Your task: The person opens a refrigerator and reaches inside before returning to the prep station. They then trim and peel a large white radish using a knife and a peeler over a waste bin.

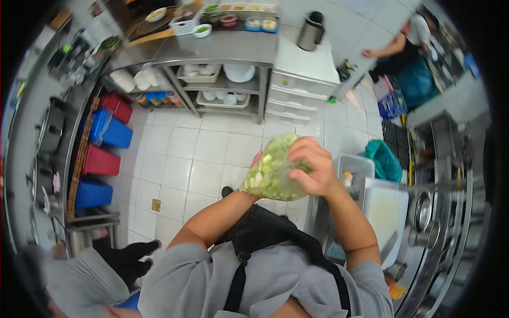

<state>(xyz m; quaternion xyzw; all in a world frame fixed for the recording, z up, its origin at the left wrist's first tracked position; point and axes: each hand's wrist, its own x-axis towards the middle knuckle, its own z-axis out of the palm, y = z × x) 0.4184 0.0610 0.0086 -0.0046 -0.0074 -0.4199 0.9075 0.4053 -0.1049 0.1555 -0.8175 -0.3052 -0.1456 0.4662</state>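
Note:
A clear plastic bag of chopped pale-green vegetable pieces [265, 172] is held up in front of my chest, above the floor. My right hand [315, 164] grips the gathered plastic at the bag's right side, fingers curled in. Behind and below the bag, my left hand [256, 159] supports it; most of that hand is hidden, with only a bit of finger and the wrist showing. I cannot make out the exact kind of vegetable. To the right of my right forearm lies a white cutting board [389, 206] with a knife [391, 245] on it.
A steel table [222, 47] and white drawer unit [297, 74] stand ahead. Red and blue bins [114, 132] line the left. A teal-lined bin [384, 159] is at right. One person [90, 275] is at lower left, another [408, 42] at upper right.

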